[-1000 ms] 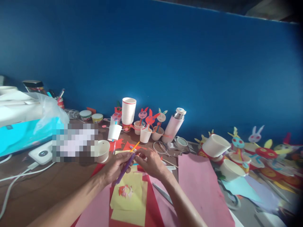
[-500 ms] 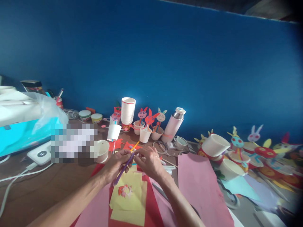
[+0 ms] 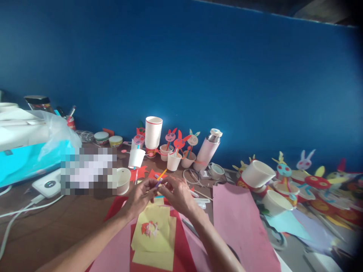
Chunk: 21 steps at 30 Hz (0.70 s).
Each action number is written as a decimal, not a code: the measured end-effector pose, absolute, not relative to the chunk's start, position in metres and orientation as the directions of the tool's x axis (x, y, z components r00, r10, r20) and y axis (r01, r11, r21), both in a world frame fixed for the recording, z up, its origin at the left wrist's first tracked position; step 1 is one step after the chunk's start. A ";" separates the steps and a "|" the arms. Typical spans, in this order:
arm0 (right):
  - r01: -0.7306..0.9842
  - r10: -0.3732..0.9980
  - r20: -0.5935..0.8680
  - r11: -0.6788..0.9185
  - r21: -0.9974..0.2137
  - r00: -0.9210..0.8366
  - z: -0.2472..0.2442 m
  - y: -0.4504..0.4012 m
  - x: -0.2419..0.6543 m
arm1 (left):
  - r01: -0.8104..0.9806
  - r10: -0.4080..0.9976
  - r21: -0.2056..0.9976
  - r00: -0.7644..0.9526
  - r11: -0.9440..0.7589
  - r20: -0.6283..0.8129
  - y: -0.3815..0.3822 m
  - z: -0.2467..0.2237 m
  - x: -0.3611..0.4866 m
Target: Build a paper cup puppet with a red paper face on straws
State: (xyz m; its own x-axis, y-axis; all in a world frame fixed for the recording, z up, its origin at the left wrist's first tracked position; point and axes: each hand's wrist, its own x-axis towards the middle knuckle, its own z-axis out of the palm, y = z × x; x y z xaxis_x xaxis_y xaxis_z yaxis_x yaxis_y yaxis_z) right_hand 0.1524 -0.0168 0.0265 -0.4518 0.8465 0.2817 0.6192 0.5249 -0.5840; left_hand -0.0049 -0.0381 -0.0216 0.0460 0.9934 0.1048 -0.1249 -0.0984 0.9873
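So the left hand is pinching a short purple strip between thumb and fingers, pretty much closed up on it; the right hand is bringing its fingertips together right beside it, but they're hiding their own contact, so I can't tell if they're gripping the strip or just touching it; an orange strip is poking out past the left fingertips, looking like it's crossing the purple one; all this is happening just above the far end of the yellow paper; what's worrying me is how little purple is showing, because if that pinch is loosening even slightly, the two strips could be sliding out of line, and if the hands are pulling unevenly, the purple one could be creasing crooked or tearing; the torn scraps are lying loose on the yellow sheet, so a dragging wrist could be scattering them; a grey blade-like thing is lying right beside the right forearm, so a careless sweep could be catching it; the white cups are standing on the desk beyond, clear of both hands.
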 end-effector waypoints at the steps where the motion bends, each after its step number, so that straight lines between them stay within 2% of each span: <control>1: 0.601 0.855 0.228 0.494 -0.628 -0.465 0.028 -0.017 0.153 | -0.121 0.994 0.988 0.038 -0.100 0.105 -0.038 -0.022 -0.005; 6: 0.494 0.842 0.073 0.381 -0.781 -0.534 0.031 -0.014 0.161 | -0.106 0.996 0.991 0.020 -0.087 0.090 -0.038 -0.021 -0.006; 11: 0.456 0.822 -0.004 0.312 -0.834 -0.570 0.025 -0.012 0.165 | -0.101 0.997 0.992 0.006 -0.074 0.075 -0.038 -0.018 -0.007; 15: 0.515 0.853 0.081 0.384 -0.766 -0.515 0.026 -0.011 0.163 | -0.122 0.998 0.991 0.002 -0.061 0.062 -0.039 -0.017 -0.006; 21: 0.629 0.825 0.314 0.563 -0.536 -0.470 0.030 -0.015 0.159 | -0.148 0.999 0.988 -0.002 -0.044 0.044 -0.039 -0.015 -0.002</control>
State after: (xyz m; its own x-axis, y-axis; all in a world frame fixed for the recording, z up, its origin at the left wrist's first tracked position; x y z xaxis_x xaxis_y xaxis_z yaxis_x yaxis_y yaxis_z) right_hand 0.1587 -0.0149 0.0302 -0.4700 0.8247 0.3144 0.6288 0.5629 -0.5364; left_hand -0.0019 -0.0389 -0.0148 -0.0020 0.9990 0.0443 -0.1482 -0.0441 0.9880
